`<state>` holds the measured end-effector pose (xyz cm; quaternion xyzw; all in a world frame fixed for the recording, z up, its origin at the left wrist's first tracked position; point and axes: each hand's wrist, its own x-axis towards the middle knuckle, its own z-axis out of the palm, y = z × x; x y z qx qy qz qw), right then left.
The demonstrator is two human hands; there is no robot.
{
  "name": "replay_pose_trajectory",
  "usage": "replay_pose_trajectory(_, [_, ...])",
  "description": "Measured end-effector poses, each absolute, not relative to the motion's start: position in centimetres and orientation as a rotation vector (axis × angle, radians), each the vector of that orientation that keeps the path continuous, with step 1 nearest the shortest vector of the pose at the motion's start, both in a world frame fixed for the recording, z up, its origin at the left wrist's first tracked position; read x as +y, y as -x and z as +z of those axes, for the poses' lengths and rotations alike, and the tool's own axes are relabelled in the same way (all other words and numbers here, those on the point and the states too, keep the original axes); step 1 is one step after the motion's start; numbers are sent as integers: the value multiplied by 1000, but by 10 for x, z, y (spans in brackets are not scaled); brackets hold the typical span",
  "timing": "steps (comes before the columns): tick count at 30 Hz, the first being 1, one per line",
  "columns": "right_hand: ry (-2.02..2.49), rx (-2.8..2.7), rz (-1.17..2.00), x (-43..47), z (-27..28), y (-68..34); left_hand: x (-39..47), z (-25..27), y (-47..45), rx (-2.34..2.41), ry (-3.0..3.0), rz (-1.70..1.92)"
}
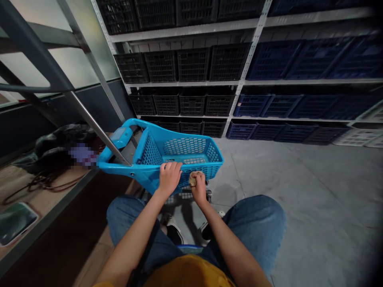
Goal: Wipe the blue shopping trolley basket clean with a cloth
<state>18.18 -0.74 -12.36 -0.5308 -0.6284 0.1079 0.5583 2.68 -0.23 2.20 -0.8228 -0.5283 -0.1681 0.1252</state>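
A bright blue plastic shopping cart (191, 139) stands right in front of my knees, its handle end toward the left. My left hand (170, 177) grips the near top rim of its basket, fingers hooked over the edge. Against the basket's outer near side, my right hand (198, 187) is closed around a crumpled beige cloth (192, 180). Part of the cloth is hidden by the fingers. Mesh holes cover the basket walls, and the inside floor shows a grid.
Metal shelving (191, 83) at the back bears black crates (193, 63) and blue crates (272, 59). On the left, a bench (66, 183) carries a phone (18, 221), a cable and dark cloth items. A metal post with a dark handle (56, 75) rises at upper left. Grey floor (314, 191) lies right.
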Motion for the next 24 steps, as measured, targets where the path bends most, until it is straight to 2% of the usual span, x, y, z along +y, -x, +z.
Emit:
replay_pose_trajectory(2, [1310,-1412,237,-3,-128,-211,-2,22,-27,-1548,2397,-480])
replay_pose_trajectory(7, [1557,-817,35,11,-129,-274,-1,19,-28,-1551,2389,-513])
replay_pose_trajectory(10, [1498,-919,44,8,-128,-241,-2,19,-28,-1548,2382,-517])
replay_pose_trajectory(14, [1322,-1387,230,-7,-129,-167,-3,21,-28,-1548,2380,-486])
replay_pose_trajectory(17, [1260,-1579,326,-10,-133,-162,-3,23,-27,-1539,2398,-460])
replay_pose_trajectory(20, [1342,-1482,309,-5,-142,-209,-3,22,-25,-1521,2419,-430])
replay_pose_trajectory(24, [1541,-986,134,1,-155,-277,-2,18,-25,-1506,2423,-452])
